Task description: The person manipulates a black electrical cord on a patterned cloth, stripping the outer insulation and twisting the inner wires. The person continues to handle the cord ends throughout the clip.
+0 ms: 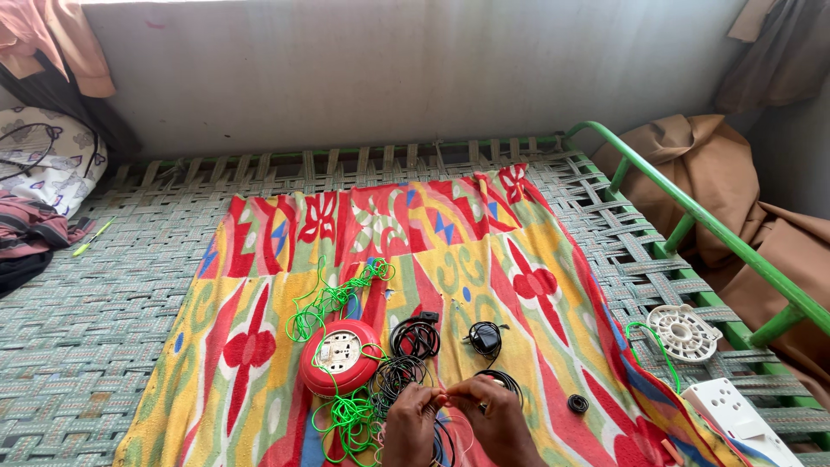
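Both hands, left hand (413,415) and right hand (484,413), met fingertip to fingertip, pinching a thin pale wire (462,432) beside the red extension reel (341,356) on the patterned cloth (259,346).

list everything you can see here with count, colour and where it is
cloth: 1, red, yellow and blue pattern, spread on the cot
woven cot: 1, grey-green straps, green frame rail
round socket reel: 1, red, on the cloth, left of the hands
thin cord: 1 tangle, bright green, around the reel
wire coils: several, black, mid cloth
adapter: 1, black, right of the coils
small ring: 1, black, lower right cloth
round plate: 1, white, right edge
white block: 1, bottom right
left hand: 1, pinching thin wire
right hand: 1, pinching the same wire
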